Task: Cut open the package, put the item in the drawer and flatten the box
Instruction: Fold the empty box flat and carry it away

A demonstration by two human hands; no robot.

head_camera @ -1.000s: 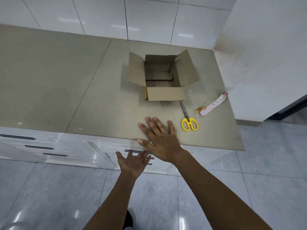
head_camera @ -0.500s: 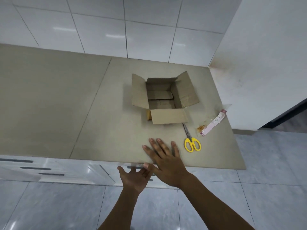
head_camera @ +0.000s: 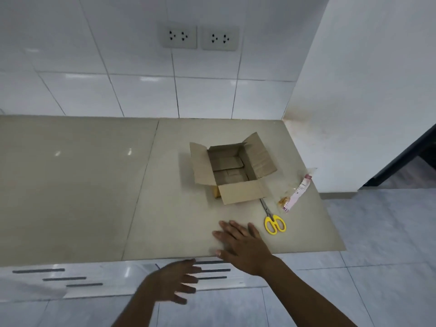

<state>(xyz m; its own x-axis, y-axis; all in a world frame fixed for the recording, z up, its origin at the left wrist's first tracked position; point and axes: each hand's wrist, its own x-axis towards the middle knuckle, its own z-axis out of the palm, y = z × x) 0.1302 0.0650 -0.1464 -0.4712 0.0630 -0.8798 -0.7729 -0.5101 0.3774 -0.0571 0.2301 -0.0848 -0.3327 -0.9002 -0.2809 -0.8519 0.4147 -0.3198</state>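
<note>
Box: cardboard box [head_camera: 232, 169] stands upright on the counter [head_camera: 94, 185], toward its right end and nearer the back edge than the front; all four flaps are folded outward and the inside shows only bare cardboard.
Item: not visible anywhere on the counter (the drawers below show only their fronts, so its whereabouts cannot be told).
Scissors: yellow-handled scissors [head_camera: 272, 219] lie flat just off the box's front right corner, blades pointing toward the box, handles toward the front edge.
Tape strip: a crumpled strip of tape [head_camera: 296, 194] with a pink and white label lies near the counter's right edge, beside the scissors but apart from them.
Right hand: right hand [head_camera: 243, 246] lies palm down on the counter at the front edge, fingers spread and flat, holding nothing.
Left hand: left hand [head_camera: 169, 283] is below the counter's front edge, in front of the drawers [head_camera: 212, 270], blurred, fingers apart, empty.
Drawers: white fronts with dark slot handles, flush with one another.
Wall: two sockets [head_camera: 200, 37] on the white tiles above the counter.
</note>
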